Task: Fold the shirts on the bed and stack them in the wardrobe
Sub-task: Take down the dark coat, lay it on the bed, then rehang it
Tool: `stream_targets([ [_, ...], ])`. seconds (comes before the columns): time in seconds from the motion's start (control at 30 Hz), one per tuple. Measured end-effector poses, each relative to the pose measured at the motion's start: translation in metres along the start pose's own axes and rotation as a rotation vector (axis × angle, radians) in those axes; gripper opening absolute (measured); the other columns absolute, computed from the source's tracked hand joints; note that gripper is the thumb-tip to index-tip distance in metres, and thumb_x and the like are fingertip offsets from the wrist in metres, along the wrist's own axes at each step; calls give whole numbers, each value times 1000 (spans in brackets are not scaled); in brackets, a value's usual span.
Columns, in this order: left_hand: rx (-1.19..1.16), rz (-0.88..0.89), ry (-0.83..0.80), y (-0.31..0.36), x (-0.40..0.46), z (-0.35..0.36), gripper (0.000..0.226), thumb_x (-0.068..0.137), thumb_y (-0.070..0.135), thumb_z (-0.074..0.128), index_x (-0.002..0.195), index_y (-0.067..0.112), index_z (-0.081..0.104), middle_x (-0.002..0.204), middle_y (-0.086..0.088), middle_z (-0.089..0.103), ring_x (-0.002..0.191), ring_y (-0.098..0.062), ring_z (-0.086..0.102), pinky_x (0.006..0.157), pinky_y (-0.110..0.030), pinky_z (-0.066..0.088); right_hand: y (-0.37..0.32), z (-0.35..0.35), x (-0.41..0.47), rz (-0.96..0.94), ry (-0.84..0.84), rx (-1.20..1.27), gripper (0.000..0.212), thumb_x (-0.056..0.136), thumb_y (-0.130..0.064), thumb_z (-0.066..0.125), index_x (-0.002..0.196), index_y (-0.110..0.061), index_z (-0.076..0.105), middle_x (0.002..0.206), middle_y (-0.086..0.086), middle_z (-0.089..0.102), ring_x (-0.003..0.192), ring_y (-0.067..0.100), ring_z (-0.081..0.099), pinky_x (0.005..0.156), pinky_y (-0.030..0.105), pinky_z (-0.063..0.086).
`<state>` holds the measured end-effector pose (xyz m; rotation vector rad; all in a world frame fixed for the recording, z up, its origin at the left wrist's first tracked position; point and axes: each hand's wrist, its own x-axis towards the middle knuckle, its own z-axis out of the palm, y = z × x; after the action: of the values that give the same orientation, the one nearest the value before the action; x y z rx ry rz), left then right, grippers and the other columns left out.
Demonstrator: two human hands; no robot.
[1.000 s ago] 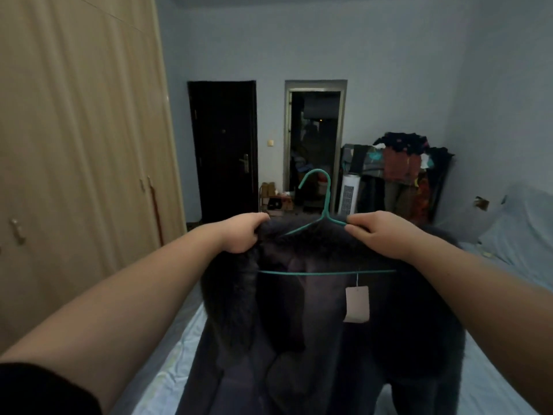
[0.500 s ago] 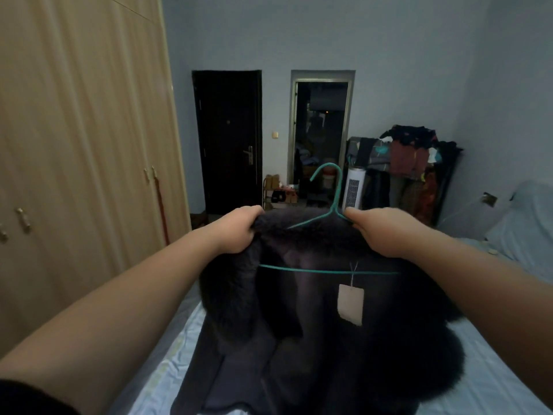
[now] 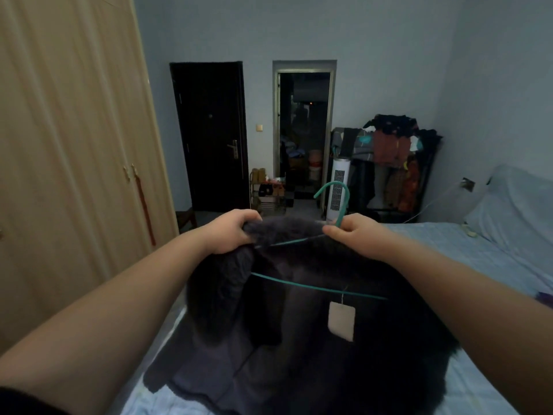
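Green wire is the clearest thing to go by: the hanger [image 3: 329, 232] now sits tilted, its hook leaning toward the person's right hand [image 3: 354, 235], where a second ago its bottom bar ran level across the dark fleecy garment [image 3: 299, 310]. That hand pinches the wire just below the hook, while the left hand [image 3: 230, 233] has its fingers curled into the fluffy collar on the far side of the hanger — both grips are closed, one on metal, one on cloth. My guess is that the hanger is being worked out of the neck so folding can begin; it is not free yet, since its right shoulder is buried in the fabric. The garment hangs from the hanger, its lower part draped on the pale blue bed [image 3: 493, 265] beneath. A pale tag [image 3: 341, 320] dangles below the hanger's bar. Beyond the hanger's left side stands the wooden wardrobe [image 3: 74, 160], doors closed. The dim light swallows the garment's shape — sleeves, front and hem cannot be told apart, and its lower edge is cut off.
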<state>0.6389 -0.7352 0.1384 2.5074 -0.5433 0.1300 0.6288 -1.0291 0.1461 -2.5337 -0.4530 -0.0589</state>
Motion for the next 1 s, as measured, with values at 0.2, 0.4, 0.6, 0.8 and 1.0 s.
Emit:
stream_targets([
  [0.2,92,45,-34,11,1,-2,14,85,19,72,93,21,60,96,5,64,91,-9,61,75,-22,46,4,-8,-8,49,-85,-86,41,96,-49,54,69,-20,61,70,-2,61,72,17,63,69,34,49],
  [0.4,74,-78,-156,14,-3,4,24,81,17,76,101,23,65,101,2,66,93,-14,63,64,-12,48,8,-11,-23,-20,-188,-161,20,102,-38,46,115,-36,60,119,-7,63,110,13,57,105,43,41],
  [0.6,321,-106,-358,19,-3,7,42,84,34,75,121,25,59,109,8,61,101,-12,57,89,-30,46,6,-16,-26,23,-164,-45,28,102,-35,47,129,-38,55,133,-5,57,123,14,51,108,38,37],
  [0.8,333,-155,-308,13,6,10,18,90,32,66,104,21,67,101,-1,67,96,-22,63,87,-38,51,6,-17,-19,27,-54,-34,26,101,-28,49,123,-33,61,125,-2,61,118,15,54,101,34,40],
  [1.0,-204,-155,-270,3,-5,20,7,95,37,62,99,35,68,98,11,73,95,-9,69,85,-26,52,15,-18,-17,158,-111,-6,25,99,-26,53,122,-26,64,124,-2,60,117,16,53,107,39,38],
])
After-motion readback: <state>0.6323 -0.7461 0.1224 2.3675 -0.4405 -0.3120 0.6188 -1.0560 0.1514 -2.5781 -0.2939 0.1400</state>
